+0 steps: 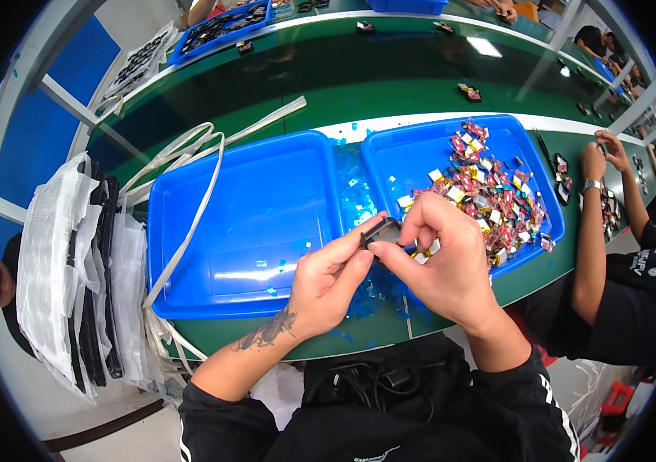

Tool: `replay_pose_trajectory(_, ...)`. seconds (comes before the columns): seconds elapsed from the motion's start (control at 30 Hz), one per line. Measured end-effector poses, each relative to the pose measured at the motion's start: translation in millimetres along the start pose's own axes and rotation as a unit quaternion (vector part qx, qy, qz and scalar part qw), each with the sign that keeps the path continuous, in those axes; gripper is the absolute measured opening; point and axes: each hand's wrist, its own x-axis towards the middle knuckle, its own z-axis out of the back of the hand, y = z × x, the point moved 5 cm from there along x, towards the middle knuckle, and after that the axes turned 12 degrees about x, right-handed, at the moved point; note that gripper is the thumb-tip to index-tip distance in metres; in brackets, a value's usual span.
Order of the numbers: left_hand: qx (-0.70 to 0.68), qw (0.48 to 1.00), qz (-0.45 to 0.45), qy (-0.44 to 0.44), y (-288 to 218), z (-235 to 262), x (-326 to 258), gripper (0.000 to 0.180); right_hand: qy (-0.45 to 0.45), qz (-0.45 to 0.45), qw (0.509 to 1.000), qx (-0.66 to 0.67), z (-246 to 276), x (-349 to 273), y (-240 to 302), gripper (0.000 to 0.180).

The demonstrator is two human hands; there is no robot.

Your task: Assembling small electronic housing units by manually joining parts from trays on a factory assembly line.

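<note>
A small black plastic casing (382,233) is held up between my two hands, above the gap between two blue trays. My left hand (326,283) grips its left side with thumb and fingers. My right hand (445,258) is closed at its right side, the thumb pressed on the casing and the index finger curled over it. Whether the right fingers also pinch a smaller piece cannot be made out. Beyond that hand, the right blue tray (397,140) holds a heap of small parts (490,204) in red, yellow, white and black.
The left blue tray (228,223) carries a few blue film scraps. White straps (209,181) cross its left edge. Stacked white-wrapped black sheets (66,269) stand at left. A green conveyor belt (328,58) runs behind. At right, a co-worker's arms (594,215) reach over the table.
</note>
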Motion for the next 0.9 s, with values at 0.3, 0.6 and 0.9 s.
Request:
replay_pose_trajectory(0.3, -0.079, 0.993, -0.081, -0.030, -10.9, 6.0, 3.4, 0.038, -0.030, 0.000, 0.976, 0.216, -7.4, 5.9, -25.9, 0.030)
replay_pose_trajectory(0.6, -0.136, 0.981, -0.054, -0.129, -15.9, 9.6, 6.5, 0.039, 0.007, -0.133, 0.936, 0.327, -10.8, -19.3, -24.6, 0.018)
replay_pose_trajectory(0.9, 0.212, 0.969, -0.115, -0.051, -37.9, 21.5, 4.4, 0.035, 0.022, -0.097, 0.946, 0.308, -3.9, -12.2, -17.1, 0.008)
